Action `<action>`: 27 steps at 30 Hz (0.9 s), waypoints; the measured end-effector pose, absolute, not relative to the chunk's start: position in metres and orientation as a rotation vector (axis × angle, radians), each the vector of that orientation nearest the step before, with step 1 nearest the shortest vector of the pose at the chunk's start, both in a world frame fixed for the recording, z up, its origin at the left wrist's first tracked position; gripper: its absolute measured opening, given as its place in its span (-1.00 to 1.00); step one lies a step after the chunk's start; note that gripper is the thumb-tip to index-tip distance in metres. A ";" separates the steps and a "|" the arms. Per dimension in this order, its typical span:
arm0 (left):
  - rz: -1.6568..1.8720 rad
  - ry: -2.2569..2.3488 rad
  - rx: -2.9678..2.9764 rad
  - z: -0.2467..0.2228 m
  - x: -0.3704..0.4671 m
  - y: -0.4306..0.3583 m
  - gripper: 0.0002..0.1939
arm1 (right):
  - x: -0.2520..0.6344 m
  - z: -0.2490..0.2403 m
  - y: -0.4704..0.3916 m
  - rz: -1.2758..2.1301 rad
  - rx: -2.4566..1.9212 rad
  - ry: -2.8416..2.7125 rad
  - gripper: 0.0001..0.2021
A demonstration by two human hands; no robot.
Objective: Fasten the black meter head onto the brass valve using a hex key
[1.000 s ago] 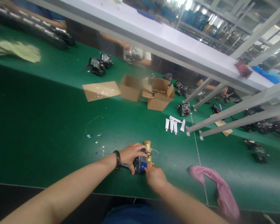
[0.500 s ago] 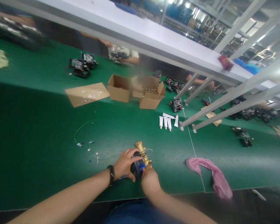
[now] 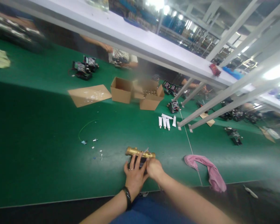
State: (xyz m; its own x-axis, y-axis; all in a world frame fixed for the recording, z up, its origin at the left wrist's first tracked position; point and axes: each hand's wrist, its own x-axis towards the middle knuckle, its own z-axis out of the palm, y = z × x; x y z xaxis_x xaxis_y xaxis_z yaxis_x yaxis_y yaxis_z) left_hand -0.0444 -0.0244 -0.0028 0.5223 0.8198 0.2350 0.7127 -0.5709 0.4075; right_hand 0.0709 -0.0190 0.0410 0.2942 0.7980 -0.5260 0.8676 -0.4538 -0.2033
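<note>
A brass pipe fitting [image 3: 140,151] with a dark housing [image 3: 140,164] lies on the green tabletop near its front edge, its brass tube running left to right. My left hand [image 3: 134,179] wears a ring and a black wristband and grips the housing from above, fingers bent over it. A thin pale wire rises by the tube. At the right end of the housing, my right hand [image 3: 155,169] is closed and touches it. Whatever its fingers pinch is hidden behind the knuckles.
Left of my hands lie small scraps [image 3: 101,151] and a green wire [image 3: 85,126]. White tubes [image 3: 164,122], two cardboard boxes [image 3: 121,90] and a cardboard sheet [image 3: 90,95] are farther back. A pink cloth [image 3: 207,168] lies right, near metal posts [image 3: 207,107]. Co-workers' hands [image 3: 107,48] show across the table.
The brass fitting has turned from slanted to nearly crosswise. My left hand has swung from its left side to its front, still gripping the housing. My right hand has stayed closed at its right end.
</note>
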 end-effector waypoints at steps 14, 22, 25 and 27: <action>0.618 0.896 2.589 -0.005 -0.054 -0.023 -0.60 | 0.083 0.066 -0.062 -2.097 2.744 0.897 -0.45; 0.457 0.869 2.567 0.003 -0.052 -0.018 -0.58 | 0.087 0.118 -0.095 -1.428 1.968 1.984 -0.51; 0.462 0.879 2.590 -0.003 -0.049 -0.020 -0.59 | 0.091 0.136 -0.076 -1.177 1.631 2.067 -0.57; 0.450 0.905 2.605 -0.006 -0.046 -0.021 -0.58 | 0.092 0.139 -0.064 -1.091 1.474 2.076 -0.66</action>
